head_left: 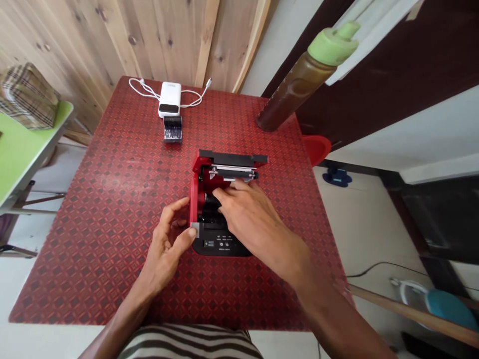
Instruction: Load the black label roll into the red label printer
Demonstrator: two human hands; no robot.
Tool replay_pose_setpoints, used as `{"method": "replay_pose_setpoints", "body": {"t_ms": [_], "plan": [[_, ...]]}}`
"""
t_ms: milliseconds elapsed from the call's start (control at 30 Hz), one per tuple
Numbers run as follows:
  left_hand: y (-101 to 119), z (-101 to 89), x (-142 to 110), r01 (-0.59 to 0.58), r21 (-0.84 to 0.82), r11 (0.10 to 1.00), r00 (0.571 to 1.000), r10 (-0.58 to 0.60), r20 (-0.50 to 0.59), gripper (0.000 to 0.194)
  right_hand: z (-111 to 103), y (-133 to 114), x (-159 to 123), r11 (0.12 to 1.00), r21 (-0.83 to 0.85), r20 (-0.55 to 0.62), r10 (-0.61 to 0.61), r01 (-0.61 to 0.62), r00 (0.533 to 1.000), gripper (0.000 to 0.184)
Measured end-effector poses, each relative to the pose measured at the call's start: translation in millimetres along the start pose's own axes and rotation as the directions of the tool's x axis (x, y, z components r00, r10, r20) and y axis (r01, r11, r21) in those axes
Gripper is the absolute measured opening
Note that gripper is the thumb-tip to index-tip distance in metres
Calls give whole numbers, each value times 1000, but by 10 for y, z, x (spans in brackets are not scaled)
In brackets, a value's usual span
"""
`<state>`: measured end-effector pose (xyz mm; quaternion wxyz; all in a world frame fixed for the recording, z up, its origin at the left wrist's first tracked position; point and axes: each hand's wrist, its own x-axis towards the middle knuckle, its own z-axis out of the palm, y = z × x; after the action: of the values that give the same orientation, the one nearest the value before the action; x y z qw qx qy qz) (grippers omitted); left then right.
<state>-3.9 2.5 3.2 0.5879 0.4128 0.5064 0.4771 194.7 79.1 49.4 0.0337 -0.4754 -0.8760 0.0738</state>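
A small red and black printer (219, 202) sits in the middle of the red patterned table (112, 199), its lid tipped open toward the back. My right hand (249, 214) lies over the open compartment, fingers reaching down onto a dark roll inside; whether they grip it I cannot make out. My left hand (170, 239) rests at the printer's left front corner. Its thumb presses the red side wall and its fingers are curled but apart, holding nothing.
A white power bank (169, 98) with a white cable lies at the table's far edge, a small black part (172, 129) just in front of it. A brown bottle with a green cap (299, 82) stands at the far right. A green table (18, 149) stands left.
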Motion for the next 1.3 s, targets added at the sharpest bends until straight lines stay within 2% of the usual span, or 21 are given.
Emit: {"method": "replay_pose_setpoints", "body": {"t_ms": [67,200,300,400,567,667,767,833,967,1133,1200,1300], "plan": [[-3,-1,1,4,-3,1000,1000,-4,0,58,12,15,62,1000,-10,-3,8,-8,1000,30],[-7,-1,2,1,-17,1000,1000,-1,4,58,25,27,154,999,-27,95,30,-28,995,26],[-4,1,6,0,-17,1000,1000,0,0,57,10,26,124,1000,-6,57,3,-2,998,26],[5,0,7,2,-17,1000,1000,-2,2,56,-92,42,0,996,81,-5,-31,31,1000,34],[17,-2,-2,11,-16,1000,1000,-11,0,57,-358,90,-238,957,260,-67,-116,130,991,33],[14,3,-6,7,-11,1000,1000,-7,-7,57,-422,86,-221,955,259,-5,-145,142,989,31],[12,7,-2,-11,-3,1000,1000,11,-15,57,-377,103,-69,947,269,140,-218,175,966,33],[14,6,4,-12,0,1000,1000,12,-12,57,-315,147,41,926,326,185,-258,188,948,34],[14,-2,14,0,9,1000,1000,0,-1,57,-227,254,165,847,502,192,-306,175,932,38],[1,-7,9,12,-3,1000,1000,-12,-9,58,-233,272,178,861,485,255,-309,155,916,34],[2,-8,7,12,-9,1000,1000,-13,-8,58,-238,256,157,874,462,242,-287,150,927,32],[6,-9,11,4,-9,1000,1000,-4,-6,56,-236,237,99,893,430,147,-212,130,966,28]]}}
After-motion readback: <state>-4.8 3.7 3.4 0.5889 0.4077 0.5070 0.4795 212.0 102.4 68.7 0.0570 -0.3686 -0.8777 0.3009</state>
